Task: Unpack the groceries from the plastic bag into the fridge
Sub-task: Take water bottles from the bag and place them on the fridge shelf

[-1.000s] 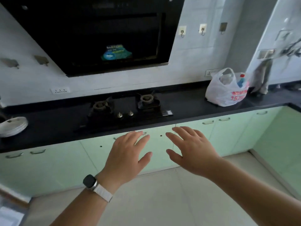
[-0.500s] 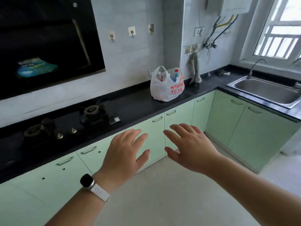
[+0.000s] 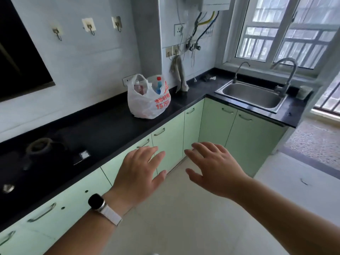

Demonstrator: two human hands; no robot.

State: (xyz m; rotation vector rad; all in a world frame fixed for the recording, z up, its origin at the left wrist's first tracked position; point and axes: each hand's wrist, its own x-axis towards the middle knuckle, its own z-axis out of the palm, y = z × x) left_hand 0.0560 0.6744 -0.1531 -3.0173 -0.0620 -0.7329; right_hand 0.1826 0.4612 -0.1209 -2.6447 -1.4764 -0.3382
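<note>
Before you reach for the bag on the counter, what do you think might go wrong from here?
The plastic bag stands open with bottles poking out; lifted by one handle, it may tip and spill them. It sits near the counter edge, so a careless tug might drag it off. Both hands, left and right, are empty and apart from it.

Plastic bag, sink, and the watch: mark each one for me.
Plastic bag (image 3: pixel 147 105), head view, on its white front panel.
Sink (image 3: pixel 252 95), head view, on the steel basin's inner wall.
Watch (image 3: pixel 96 201), head view, on its black face.
</note>
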